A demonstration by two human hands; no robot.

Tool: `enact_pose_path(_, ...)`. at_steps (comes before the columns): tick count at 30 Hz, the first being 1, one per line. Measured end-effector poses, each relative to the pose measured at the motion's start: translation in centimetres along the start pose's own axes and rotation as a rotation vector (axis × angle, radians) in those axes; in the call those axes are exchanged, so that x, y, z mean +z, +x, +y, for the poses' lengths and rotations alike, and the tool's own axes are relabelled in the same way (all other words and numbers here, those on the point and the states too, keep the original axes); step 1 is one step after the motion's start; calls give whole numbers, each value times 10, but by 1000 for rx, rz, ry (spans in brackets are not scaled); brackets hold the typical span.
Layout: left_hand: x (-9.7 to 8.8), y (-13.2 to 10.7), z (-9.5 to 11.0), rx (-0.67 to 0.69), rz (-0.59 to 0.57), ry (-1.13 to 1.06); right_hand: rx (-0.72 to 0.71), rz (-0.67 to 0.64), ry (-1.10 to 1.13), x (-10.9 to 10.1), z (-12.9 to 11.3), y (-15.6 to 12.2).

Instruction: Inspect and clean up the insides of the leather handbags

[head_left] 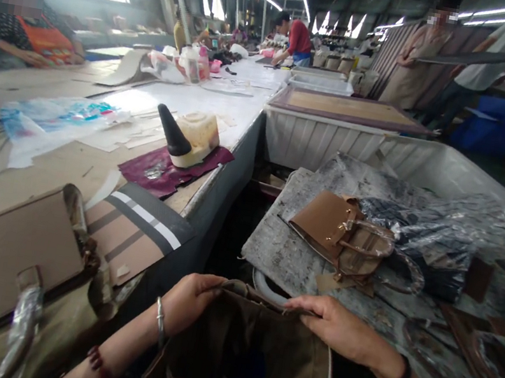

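A brown handbag [208, 336] stands before me with its mouth open towards me, its dark inside showing and a handle crossing the near side. My left hand [188, 304] is closed on the left part of its far rim, thumb along the top edge. On the right part of that rim, my right hand [336, 327] pinches the edge between thumb and fingers. Some fingertips of both hands are hidden by the bag. Left of me lies a beige and olive bag [4, 251] with a plastic-wrapped handle [27, 306]. Beside it is a striped panel [136, 231].
On the white table [249, 95], a stained plastic container [198, 135] with a black cone stands on maroon material [154, 169]. At right, a tan handbag [324, 223] and plastic-wrapped goods lie on a grey board [267, 243]. Behind is a white bin [299, 139]. Several people stand further off.
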State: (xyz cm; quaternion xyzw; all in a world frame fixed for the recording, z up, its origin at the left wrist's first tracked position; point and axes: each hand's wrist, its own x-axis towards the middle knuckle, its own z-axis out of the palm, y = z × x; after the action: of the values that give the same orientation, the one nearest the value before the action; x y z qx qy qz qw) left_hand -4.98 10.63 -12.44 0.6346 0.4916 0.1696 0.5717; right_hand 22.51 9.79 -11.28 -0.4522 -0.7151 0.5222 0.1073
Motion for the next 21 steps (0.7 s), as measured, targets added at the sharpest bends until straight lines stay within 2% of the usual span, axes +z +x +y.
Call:
enact_pose_path(4,6,11,3,-10,14,-2,50,69,-91,-3,6,1)
enact_pose_path(9,15,24,8,-65,-3,36,187,227,-456,3,12,13)
enact_pose_path(12,17,29,11,-89,-39,39,76,330,-601,8,6,24)
enact_pose_path(15,17,31,14,-124,-69,24,-71,332,-569,12,-5,37)
enact_pose_path(21,16,34,15,-156,-56,-10,-76,253,-436,23,-17,57)
